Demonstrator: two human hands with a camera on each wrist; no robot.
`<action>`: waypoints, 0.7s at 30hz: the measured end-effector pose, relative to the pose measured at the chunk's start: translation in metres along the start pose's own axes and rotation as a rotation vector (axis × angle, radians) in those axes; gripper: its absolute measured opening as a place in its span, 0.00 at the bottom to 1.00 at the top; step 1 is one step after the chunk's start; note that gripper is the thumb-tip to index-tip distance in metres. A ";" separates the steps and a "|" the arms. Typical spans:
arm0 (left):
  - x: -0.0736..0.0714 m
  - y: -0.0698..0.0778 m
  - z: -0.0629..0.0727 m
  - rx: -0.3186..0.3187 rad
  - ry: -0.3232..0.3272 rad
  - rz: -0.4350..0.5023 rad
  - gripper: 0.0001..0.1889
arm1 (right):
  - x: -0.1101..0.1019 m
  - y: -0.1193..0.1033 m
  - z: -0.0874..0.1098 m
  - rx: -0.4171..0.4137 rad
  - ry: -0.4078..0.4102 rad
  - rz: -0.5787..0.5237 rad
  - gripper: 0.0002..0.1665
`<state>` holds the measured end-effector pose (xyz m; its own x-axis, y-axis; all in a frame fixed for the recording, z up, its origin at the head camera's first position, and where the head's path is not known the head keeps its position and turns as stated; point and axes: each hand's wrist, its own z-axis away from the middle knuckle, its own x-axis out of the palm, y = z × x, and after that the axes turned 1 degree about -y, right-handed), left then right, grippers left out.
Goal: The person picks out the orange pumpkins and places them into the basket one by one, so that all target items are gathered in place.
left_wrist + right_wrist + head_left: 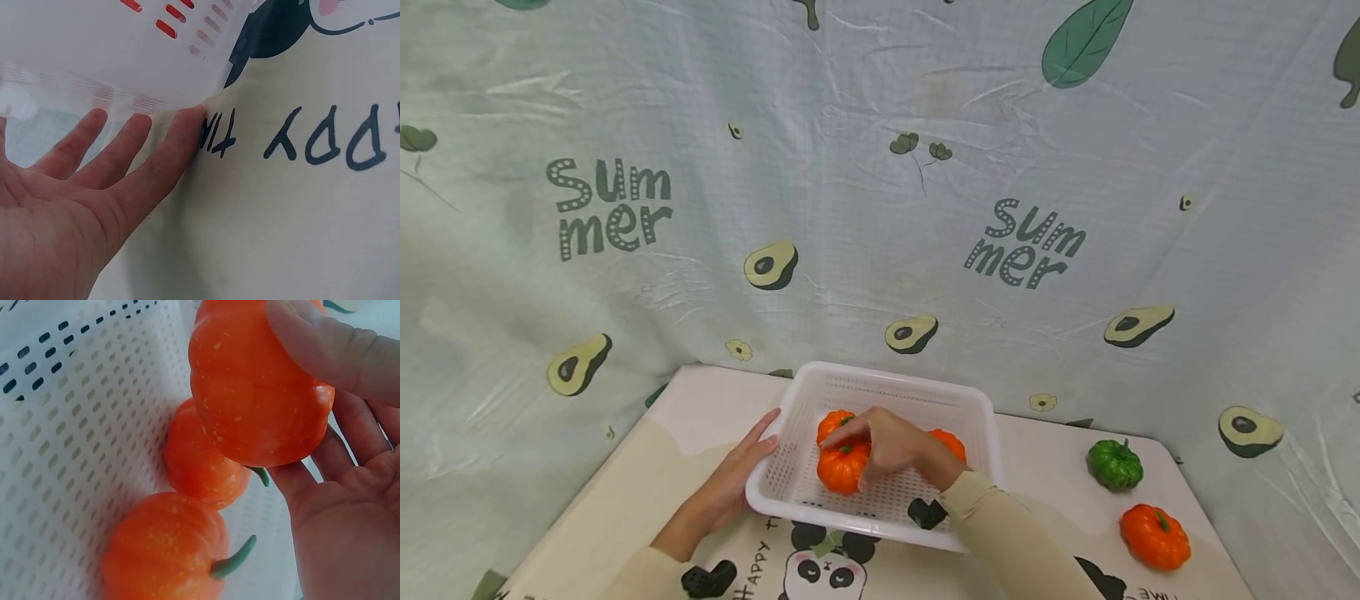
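Observation:
Inside the white plastic basket [880,527], my right hand [891,446] grips an orange toy pumpkin [256,387], thumb on one side and fingers round the other. In the head view this pumpkin [841,471] is over the basket's left part. A second orange pumpkin [203,456] lies just beyond it, and a third orange pumpkin [165,550] with a green stem is lower in the right wrist view. My left hand [733,479] is at the basket's left side. In the left wrist view its fingers [156,153] reach out fairly straight, tips against the basket's edge [144,87].
On the table's right side are a green pumpkin [1115,465] and another orange pumpkin [1155,537]. A panda print [823,575] decorates the tablecloth in front of the basket. Behind the table hangs a pale curtain [850,192] with avocado prints.

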<state>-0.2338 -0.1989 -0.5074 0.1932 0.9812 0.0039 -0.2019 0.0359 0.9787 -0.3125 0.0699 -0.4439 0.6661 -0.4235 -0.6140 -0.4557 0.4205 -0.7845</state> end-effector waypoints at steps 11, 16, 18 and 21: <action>0.000 0.000 0.001 0.001 -0.002 0.001 0.34 | 0.003 0.002 -0.006 -0.013 -0.066 0.136 0.44; 0.000 0.000 0.000 -0.003 0.006 0.004 0.34 | 0.004 0.001 -0.007 -0.011 -0.058 0.205 0.42; 0.000 0.000 0.000 -0.004 0.006 0.006 0.34 | 0.005 0.000 -0.008 -0.003 -0.055 0.196 0.42; -0.001 0.000 0.000 -0.005 0.003 0.006 0.34 | 0.005 0.000 -0.009 0.014 -0.059 0.180 0.42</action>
<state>-0.2339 -0.1997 -0.5074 0.1890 0.9819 0.0088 -0.2080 0.0312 0.9776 -0.3142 0.0605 -0.4474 0.6081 -0.2932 -0.7378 -0.5625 0.4966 -0.6610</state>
